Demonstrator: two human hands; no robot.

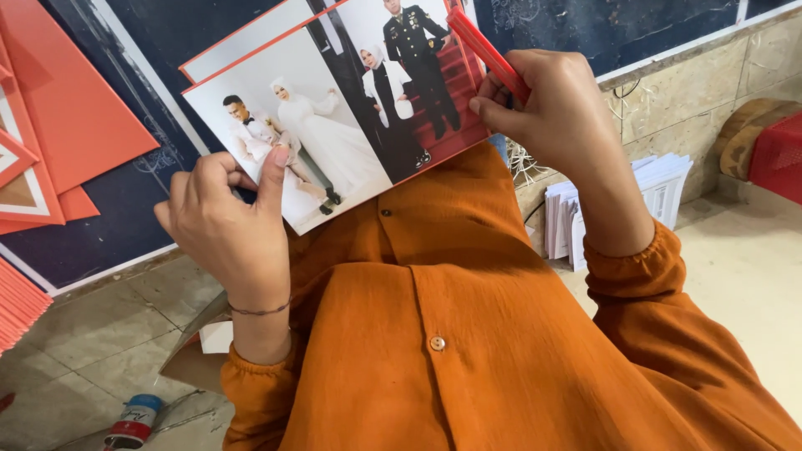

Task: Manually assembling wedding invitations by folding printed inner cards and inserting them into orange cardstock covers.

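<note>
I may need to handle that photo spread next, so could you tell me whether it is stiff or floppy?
The photo spread probably is fairly stiff: it stays flat though the left hand and right hand pinch only its edges. Its glossy face may be slippery.

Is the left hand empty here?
No, the left hand grips the lower corner of the photo board.

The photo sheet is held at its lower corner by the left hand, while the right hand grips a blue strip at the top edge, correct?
Not quite: in the head view the strip is red, not blue. The left hand does hold the photo sheet at its lower corner, and the right hand grips the strip at the top.
</note>
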